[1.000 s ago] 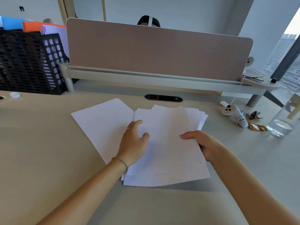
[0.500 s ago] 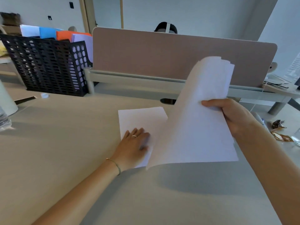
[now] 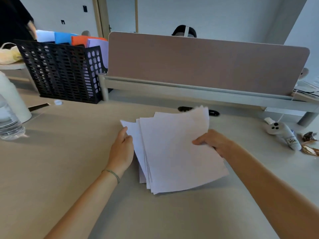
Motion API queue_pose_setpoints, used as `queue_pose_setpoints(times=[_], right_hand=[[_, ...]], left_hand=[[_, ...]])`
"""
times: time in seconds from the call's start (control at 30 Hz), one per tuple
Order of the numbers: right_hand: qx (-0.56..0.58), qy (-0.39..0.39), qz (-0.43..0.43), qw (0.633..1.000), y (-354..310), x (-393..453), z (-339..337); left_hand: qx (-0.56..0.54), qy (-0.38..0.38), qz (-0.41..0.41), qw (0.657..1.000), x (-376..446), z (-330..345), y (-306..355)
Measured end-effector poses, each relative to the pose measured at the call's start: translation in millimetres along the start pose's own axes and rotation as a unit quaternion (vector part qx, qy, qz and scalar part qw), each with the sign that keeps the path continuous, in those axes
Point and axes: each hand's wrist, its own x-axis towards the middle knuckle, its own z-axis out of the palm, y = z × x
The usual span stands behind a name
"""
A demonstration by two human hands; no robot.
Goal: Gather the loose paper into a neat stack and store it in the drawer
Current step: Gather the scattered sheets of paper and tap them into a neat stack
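Note:
A pile of several white paper sheets [image 3: 172, 152] sits in the middle of the beige desk [image 3: 51, 169], its edges fanned out and uneven. My left hand [image 3: 121, 150] grips the pile's left edge, thumb on the lowest sheet. My right hand [image 3: 213, 141] holds the right edge with the thumb on top, lifting that side slightly off the desk. No drawer is in view.
A black mesh file rack [image 3: 63, 71] with coloured folders stands at the back left. A water bottle [image 3: 8, 121] and white cup are at the far left. A brown divider panel [image 3: 198, 64] runs along the back. A small plush toy [image 3: 283, 133] and wrappers [image 3: 309, 144] lie right.
My right hand has lowered the raised bunch of sheets onto the single sheet under my left hand. Both hands now hold the combined pile by its sides.

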Motion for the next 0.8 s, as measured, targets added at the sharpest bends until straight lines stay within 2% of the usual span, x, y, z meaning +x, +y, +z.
queue_pose_setpoints(times=[0.07, 0.13, 0.2, 0.27, 0.47, 0.63, 0.8], right_hand=[[-0.048, 0.074, -0.01, 0.996, 4, 12, 2], [-0.144, 0.127, -0.038, 0.981, 1, 15, 2], [-0.26, 0.138, -0.057, 0.954, -1, 8, 8], [-0.298, 0.132, -0.079, 0.942, 6, 3, 15], [-0.264, 0.154, -0.081, 0.949, 20, -7, 5], [-0.217, 0.147, -0.068, 0.963, 31, -16, -9], [-0.167, 0.134, -0.062, 0.975, 46, -25, -20]], left_hand=[[-0.018, 0.006, -0.001, 1.0, -7, 4, 8], [-0.049, 0.003, -0.005, 0.999, -10, 13, 12], [-0.114, -0.017, -0.034, 0.993, -9, 22, 19], [-0.176, -0.025, -0.077, 0.981, -6, 31, 27], [-0.285, -0.02, -0.167, 0.944, 12, 23, 37], [-0.239, -0.08, -0.186, 0.95, 14, 24, 53], [-0.141, -0.042, -0.177, 0.973, 10, 48, 53]])
